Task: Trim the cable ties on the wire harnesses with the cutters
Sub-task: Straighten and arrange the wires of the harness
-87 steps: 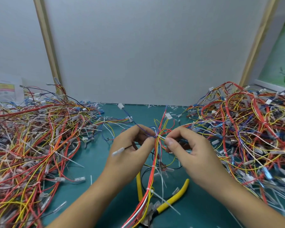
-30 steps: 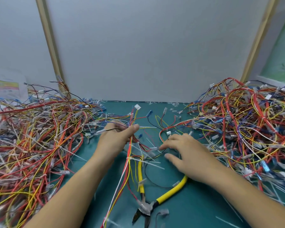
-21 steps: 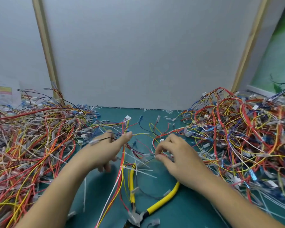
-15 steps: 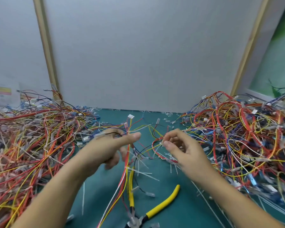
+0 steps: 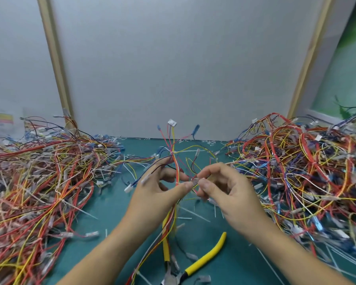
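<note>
One wire harness point(image 5: 174, 167) is held up by the left hand point(image 5: 152, 196), whose thumb and fingers are curled round its red and yellow wires. A small pale piece on the same harness is pinched between the thumb and first finger of the right hand point(image 5: 228, 194), and the other fingers of that hand are bent loosely. The piece is too blurred to be named. The two thumbs are almost touching. Just above the left hand, the wires are bound by a white cable tie point(image 5: 171, 153), and from there they are spread out like a fan, with a white plug point(image 5: 172, 122) at the top. Below both hands, the cutters point(image 5: 206, 257) are seen lying on the green table point(image 5: 115, 212), apart from the hands. One yellow handle is partly covered by the hanging wires below the left wrist. Short white cut bits point(image 5: 195, 213) are scattered on the table under the right hand. Out past the left hand a big pile of harnesses point(image 5: 39, 182) is heaped, and another pile point(image 5: 306, 171) is heaped out past the right hand. A white board point(image 5: 173, 68) is stood up behind it all.
</note>
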